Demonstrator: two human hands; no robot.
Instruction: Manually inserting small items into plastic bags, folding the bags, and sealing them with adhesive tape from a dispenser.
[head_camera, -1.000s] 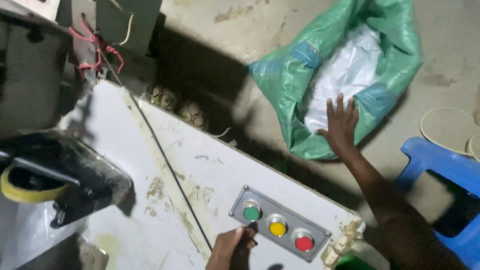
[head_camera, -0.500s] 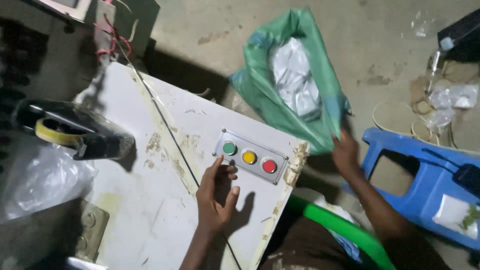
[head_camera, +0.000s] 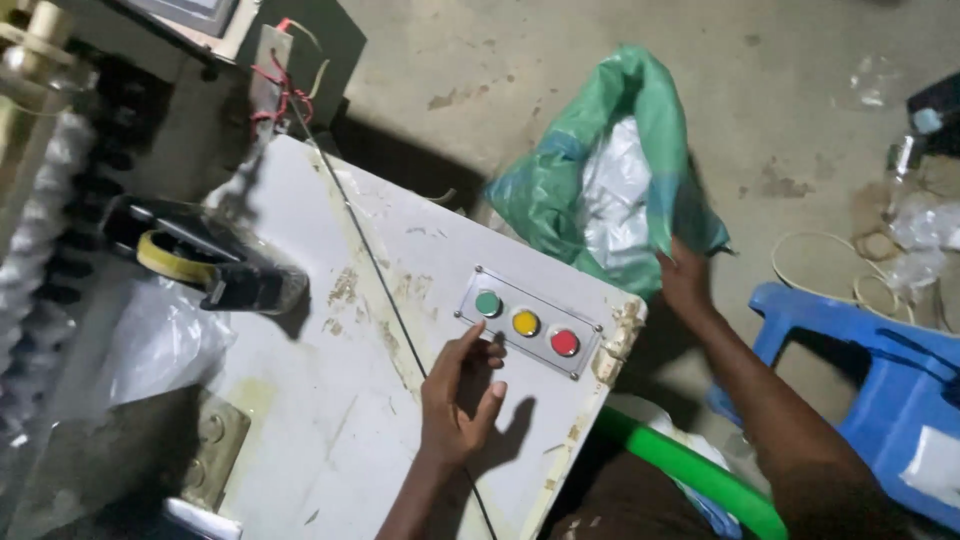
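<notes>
Left hand (head_camera: 458, 395): flat and unclenched on the white machine top (head_camera: 330, 400), fingers spread, fingertips just below the three-button control panel (head_camera: 527, 322), nearest its green button (head_camera: 487, 303); yellow button (head_camera: 526, 322) and red button (head_camera: 564, 342) follow to that button's right. Right hand (head_camera: 686, 282): beyond the panel's far right corner, gripping the lower edge of the green woven sack (head_camera: 610, 190) of clear plastic on the concrete floor. Blue plastic stool (head_camera: 880, 370): well right of the panel; tape dispenser (head_camera: 195, 262): left of it, on the machine top.

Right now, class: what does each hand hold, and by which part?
The right hand grips the green sack at its lower edge. The left hand holds nothing, lying on the white panel.
</notes>
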